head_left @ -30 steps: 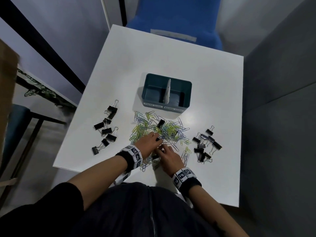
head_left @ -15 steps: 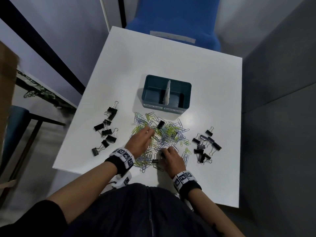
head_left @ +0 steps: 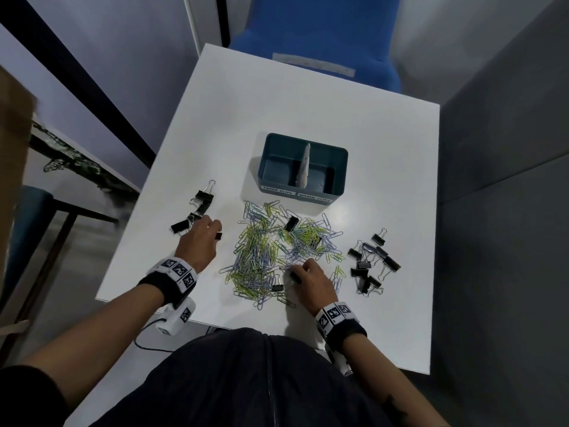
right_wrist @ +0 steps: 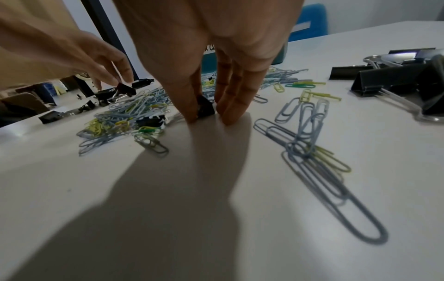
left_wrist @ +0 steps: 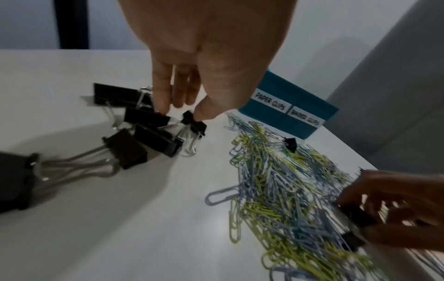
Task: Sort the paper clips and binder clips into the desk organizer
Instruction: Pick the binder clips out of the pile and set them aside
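Since half a second ago the left hand [head_left: 198,241] has swung out of the paper clip pile [head_left: 277,251] toward the left group of binder clips [head_left: 197,208], carrying a small black binder clip [left_wrist: 194,123] with it. Its palm is facing down over the table [head_left: 308,103], thumb and fingertips pinching that clip just above the surface, beside the left group.

Staying at the pile's near edge, the right hand [head_left: 311,282] is arching downward, its fingers [right_wrist: 230,98] pressed close together and its thumb closing on another small binder clip [right_wrist: 205,109] that is resting on the table.

Six or so binder clips are lying in the left group, though the hand is covering part of it, so the count is uncertain. About ten are sitting in the right cluster [head_left: 369,263], and two more are sitting loose among the paper clips. Those are too many and too tangled to count.

One teal desk organizer [head_left: 303,167] is standing beyond the pile, its two compartments split by one white divider and labelled for paper clips and binder clips.
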The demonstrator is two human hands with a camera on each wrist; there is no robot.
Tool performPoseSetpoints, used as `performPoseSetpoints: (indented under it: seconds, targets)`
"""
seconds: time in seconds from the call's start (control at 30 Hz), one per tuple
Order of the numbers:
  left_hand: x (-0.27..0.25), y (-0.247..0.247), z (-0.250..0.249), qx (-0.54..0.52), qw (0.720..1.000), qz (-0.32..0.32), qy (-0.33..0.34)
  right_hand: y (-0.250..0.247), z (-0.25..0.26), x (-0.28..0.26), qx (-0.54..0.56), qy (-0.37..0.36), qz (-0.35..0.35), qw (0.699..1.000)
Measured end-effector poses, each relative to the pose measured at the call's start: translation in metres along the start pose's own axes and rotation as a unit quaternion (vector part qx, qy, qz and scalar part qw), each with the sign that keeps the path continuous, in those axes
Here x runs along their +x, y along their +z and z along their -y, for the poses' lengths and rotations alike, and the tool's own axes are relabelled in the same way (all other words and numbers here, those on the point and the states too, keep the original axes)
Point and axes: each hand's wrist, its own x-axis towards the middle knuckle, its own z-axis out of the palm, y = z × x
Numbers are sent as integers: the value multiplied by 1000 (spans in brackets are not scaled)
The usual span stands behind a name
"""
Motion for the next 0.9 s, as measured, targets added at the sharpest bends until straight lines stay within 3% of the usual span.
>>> performPoseSetpoints:
  seconds: [0.1, 0.2, 0.3, 0.43, 0.57, 0.7, 0.83, 0.9]
  targets:
    - [-2, -2, -22, 58, 996, 3, 66, -2, -3, -1, 25, 2, -18, 1000]
    - [-13, 7, -60, 58, 979, 41, 192, -8, -3, -3, 49, 21, -36, 998]
    - [-28, 25, -88, 77, 935, 118, 325, -16, -9, -4, 93, 40, -58, 993]
    - [-30, 46, -94, 135, 885, 146, 422, -41, -30, -4, 146, 95, -123, 977]
    - [-25, 49, -94, 177, 873, 135, 434, -68, -71, 0, 175, 217, -191, 941]
    - [-24, 48, -96, 160, 886, 141, 411, -83, -107, 2, 173, 310, -180, 917]
    - [-26, 51, -100, 138, 903, 159, 374, -86, -110, 1, 119, 333, -201, 914]
    - [-26, 52, -101, 133, 910, 156, 360, -81, -99, 4, 87, 284, -223, 928]
